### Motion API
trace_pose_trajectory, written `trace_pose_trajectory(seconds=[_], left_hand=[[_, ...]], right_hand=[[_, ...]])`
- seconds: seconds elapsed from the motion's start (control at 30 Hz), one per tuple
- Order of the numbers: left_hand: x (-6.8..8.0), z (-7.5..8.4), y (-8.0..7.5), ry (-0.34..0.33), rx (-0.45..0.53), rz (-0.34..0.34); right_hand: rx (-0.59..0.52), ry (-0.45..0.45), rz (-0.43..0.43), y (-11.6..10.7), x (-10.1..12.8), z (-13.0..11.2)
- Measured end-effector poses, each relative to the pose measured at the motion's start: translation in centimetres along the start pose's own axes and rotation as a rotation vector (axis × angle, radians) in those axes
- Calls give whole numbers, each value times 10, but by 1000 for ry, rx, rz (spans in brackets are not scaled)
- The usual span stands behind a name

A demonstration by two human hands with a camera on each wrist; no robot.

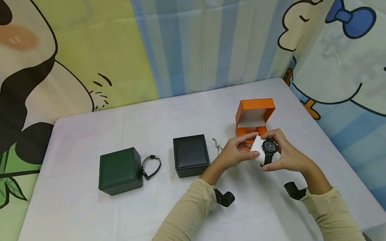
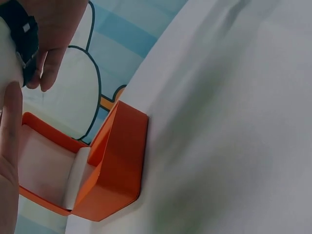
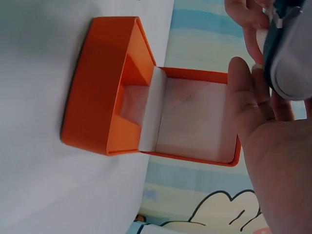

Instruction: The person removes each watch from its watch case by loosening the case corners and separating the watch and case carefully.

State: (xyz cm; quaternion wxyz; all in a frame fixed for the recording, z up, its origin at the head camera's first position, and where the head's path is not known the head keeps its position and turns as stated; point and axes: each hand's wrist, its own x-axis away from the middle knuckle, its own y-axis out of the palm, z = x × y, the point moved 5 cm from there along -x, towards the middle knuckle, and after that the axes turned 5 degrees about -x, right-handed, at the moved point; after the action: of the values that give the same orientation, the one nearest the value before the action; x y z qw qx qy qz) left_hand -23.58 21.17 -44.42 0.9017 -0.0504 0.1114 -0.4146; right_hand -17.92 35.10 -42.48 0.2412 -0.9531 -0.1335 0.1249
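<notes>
1. nearest the camera: two beige sleeves (image 1: 182,229) reaching in from the bottom edge over the white table (image 1: 83,234); a small black wrist mount under each forearm, just above the cloth.
2. mid table, right of centre: left hand (image 1: 236,153) and right hand (image 1: 286,154) brought together, just in front of the open box, raised a little off the table.
3. between the hands: a white cushion (image 1: 257,144) with a black watch (image 1: 268,147) wrapped round it, dial up toward the head camera, strap hanging down on the near side.
4. left hand fingers curled narrow round the cushion's left end, thumb on top, pinching it.
5. right hand fingers curled on the watch and cushion from the right; thumb and forefinger close at the dial. in the left wrist view, the strap (image 2: 22,31) seen pressed under those fingers.
6. just behind the hands: orange box (image 1: 253,118), open, lid standing upright at the back, pale lining inside. right wrist view shows the interior (image 3: 190,117) bare, white pad along the hinge.
7. left of the hands, near: a thin chain-like item (image 1: 216,145), too small to tell more.
8. further left: closed black box (image 1: 191,155), flat on the table.
9. further left again, well apart from the hands: closed dark green box (image 1: 119,171), with a second watch (image 1: 150,166) lying just beside its right side.
10. farthest: cartoon backdrop (image 1: 180,31), panda at left, striped panel in the middle, duck figure at right.
</notes>
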Motion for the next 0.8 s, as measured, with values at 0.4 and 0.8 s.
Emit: trace_pose_trajectory(seconds=[0.4, 0.8], left_hand=[[-3, 2, 3, 40, 107, -38], [-3, -7, 4, 59, 242, 14]], right_hand=[[-117, -97, 92, 10, 1, -9], [-103, -158, 218, 15, 0, -33]])
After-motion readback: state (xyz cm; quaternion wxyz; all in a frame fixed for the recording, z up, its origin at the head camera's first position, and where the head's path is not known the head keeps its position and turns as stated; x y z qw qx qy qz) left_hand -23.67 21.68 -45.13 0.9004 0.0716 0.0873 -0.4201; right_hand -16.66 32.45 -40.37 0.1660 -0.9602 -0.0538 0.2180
